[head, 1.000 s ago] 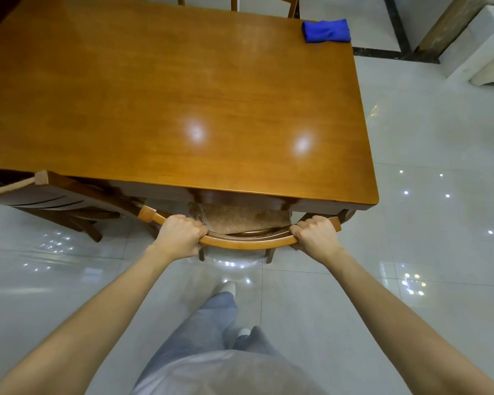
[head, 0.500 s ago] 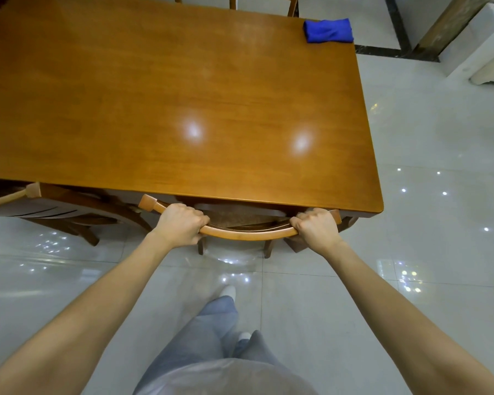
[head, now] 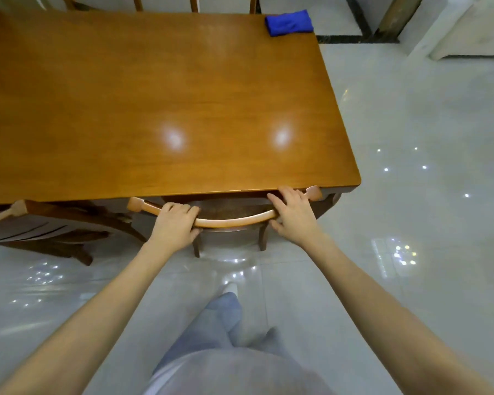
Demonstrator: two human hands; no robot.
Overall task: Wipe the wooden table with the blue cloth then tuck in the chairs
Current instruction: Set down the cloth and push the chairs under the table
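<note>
Hands rest on the curved top rail of the near chair (head: 231, 222), tucked under the wooden table (head: 154, 104). Left hand (head: 174, 225) wraps the rail; right hand (head: 294, 215) lies over it with fingers loosely spread. Blue cloth (head: 289, 22) sits folded at the table's far right corner.

The rectangular wooden table (head: 154, 95) is finished in a warm honey orange with faint straight grain, and two soft white glare spots are seen on its glossy top. A folded cloth of saturated royal blue (head: 289, 23) is set against that orange at the far right corner. The curved wooden top rail of the near chair (head: 234, 222) is coloured a paler tan, while its woven seat is shown in dull brown. The tiled floor (head: 411, 223) is rendered in pale grey-white, speckled with small bright reflections and crossed by a dark marble border strip. Light grey-blue trousers (head: 211, 337) and a white shoe are seen below.
</note>
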